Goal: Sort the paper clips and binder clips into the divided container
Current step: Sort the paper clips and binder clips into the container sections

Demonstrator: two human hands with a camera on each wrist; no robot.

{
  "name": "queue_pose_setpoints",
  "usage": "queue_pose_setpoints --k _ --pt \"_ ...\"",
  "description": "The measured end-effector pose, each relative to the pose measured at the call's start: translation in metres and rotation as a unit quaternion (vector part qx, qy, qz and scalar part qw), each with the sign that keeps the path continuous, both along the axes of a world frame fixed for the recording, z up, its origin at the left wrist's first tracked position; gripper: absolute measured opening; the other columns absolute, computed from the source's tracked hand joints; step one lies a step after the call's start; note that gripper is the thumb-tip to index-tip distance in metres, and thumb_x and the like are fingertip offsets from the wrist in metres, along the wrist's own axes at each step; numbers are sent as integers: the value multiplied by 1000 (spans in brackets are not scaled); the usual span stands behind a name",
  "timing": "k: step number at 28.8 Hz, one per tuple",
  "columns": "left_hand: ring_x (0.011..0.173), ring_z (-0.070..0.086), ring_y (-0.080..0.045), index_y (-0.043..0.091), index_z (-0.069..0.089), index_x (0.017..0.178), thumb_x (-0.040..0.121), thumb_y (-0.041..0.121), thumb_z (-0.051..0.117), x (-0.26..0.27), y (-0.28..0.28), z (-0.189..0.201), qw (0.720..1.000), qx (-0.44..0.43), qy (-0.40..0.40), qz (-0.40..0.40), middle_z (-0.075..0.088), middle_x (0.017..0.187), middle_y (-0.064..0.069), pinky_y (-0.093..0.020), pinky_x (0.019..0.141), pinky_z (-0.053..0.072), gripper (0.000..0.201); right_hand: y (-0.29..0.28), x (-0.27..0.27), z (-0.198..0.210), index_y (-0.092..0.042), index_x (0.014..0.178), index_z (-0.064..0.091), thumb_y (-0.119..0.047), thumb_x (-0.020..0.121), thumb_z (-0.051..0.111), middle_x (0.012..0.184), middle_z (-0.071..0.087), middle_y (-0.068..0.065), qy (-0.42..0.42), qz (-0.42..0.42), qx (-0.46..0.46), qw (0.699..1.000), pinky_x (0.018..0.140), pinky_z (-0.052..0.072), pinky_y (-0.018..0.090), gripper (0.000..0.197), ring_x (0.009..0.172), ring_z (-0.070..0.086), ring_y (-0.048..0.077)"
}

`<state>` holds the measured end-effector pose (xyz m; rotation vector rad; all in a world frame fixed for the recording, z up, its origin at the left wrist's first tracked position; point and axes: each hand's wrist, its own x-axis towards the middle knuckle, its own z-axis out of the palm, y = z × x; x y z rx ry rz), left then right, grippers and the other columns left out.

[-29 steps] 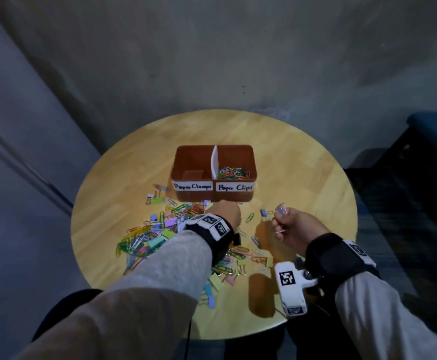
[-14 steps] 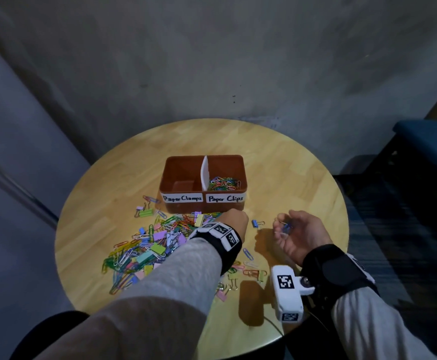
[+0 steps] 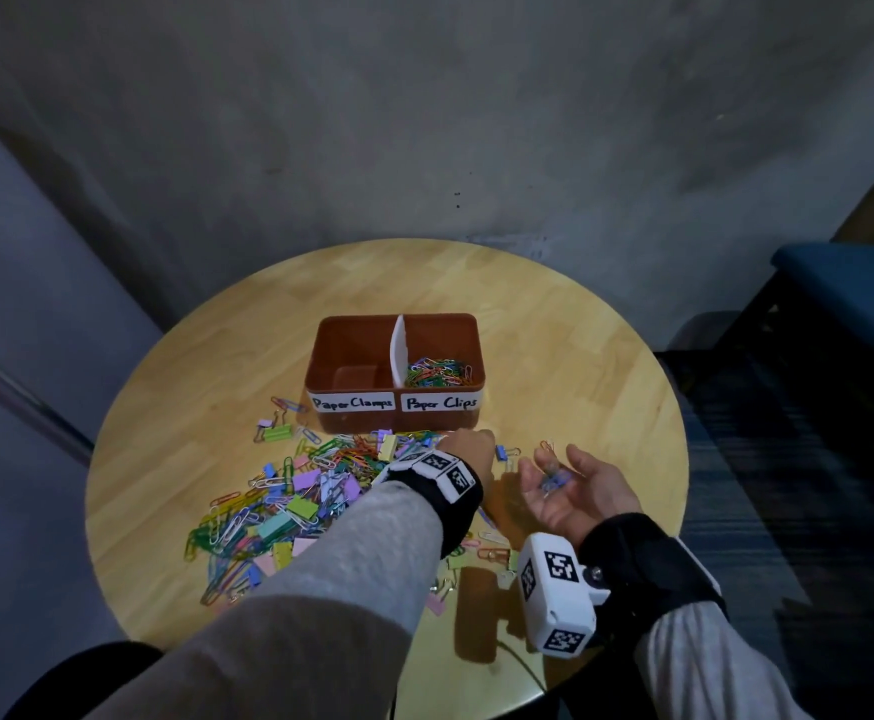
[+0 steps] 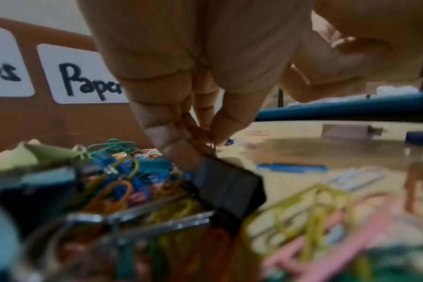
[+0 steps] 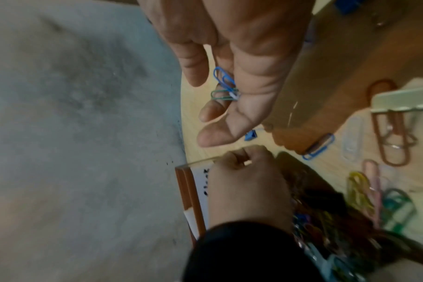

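A brown divided container (image 3: 352, 426) stands mid-table; its "Paper Clips" side holds coloured paper clips (image 3: 437, 372), and its "Paper Clamps" side looks bare. In front of it spreads a mixed pile of clips (image 3: 289, 501). My left hand (image 3: 468, 446) is at the pile's right end. Its fingertips (image 4: 181, 145) pinch a thin wire just above a black binder clip (image 4: 227, 188); whose wire it is, I cannot tell. My right hand (image 3: 549, 470) lies palm up to the right, fingers relaxed, with a few small paper clips (image 5: 226, 85) in it.
The round wooden table (image 3: 580, 356) drops off close behind my wrists. A small blue binder clip (image 3: 501, 452) lies between my hands. Loose clips (image 3: 492, 553) lie under my right wrist. A blue seat (image 3: 850, 288) stands at the right, with a grey wall behind.
My right hand has turned palm up and opened from a raised pinch, the small clips now lying in the palm. The left hand has stayed at the pile's right end.
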<state>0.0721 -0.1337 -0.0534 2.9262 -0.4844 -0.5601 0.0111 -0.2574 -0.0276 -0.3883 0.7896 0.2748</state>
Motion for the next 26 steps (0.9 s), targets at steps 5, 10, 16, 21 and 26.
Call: queue_pose_setpoints --k 5,10,16,21,26 --pt "114 57 -31 0 61 120 100 12 42 -1 14 10 996 -53 50 45 61 122 -16 -35 92 45 29 -1 8 -3 -3 77 55 -25 102 37 63 58 10 -16 22 -51 998 43 48 17 38 52 55 16" --pt "88 55 -25 2 60 91 100 16 42 -3 27 9 994 -58 71 61 61 96 -9 -32 76 43 24 -22 28 -13 -8 93 58 -10 100 31 49 35 0 -8 70 -186 980 34 27 13 29 39 29 11" --pt "93 61 -23 22 67 100 80 35 70 -12 31 5 998 -46 23 -36 66 102 0 -29 75 49 24 -19 42 -5 -6 81 66 -27 79 77 48 44 -1 -11 220 -557 801 45 31 27 24 43 36 15" --pt "98 64 -28 19 72 102 83 26 71 -15 17 4 996 38 -7 -84 69 105 -4 -35 78 53 20 1 54 -2 -7 85 61 -31 80 74 77 59 8 20 392 -772 499 65 44 30 28 74 58 27" --pt "87 64 -31 11 70 93 89 13 57 -16 12 5 991 67 -38 -105 68 93 -9 -33 63 46 14 4 57 -5 -2 79 54 -16 91 57 78 53 11 41 433 -809 397 65 44 30 18 72 52 29"
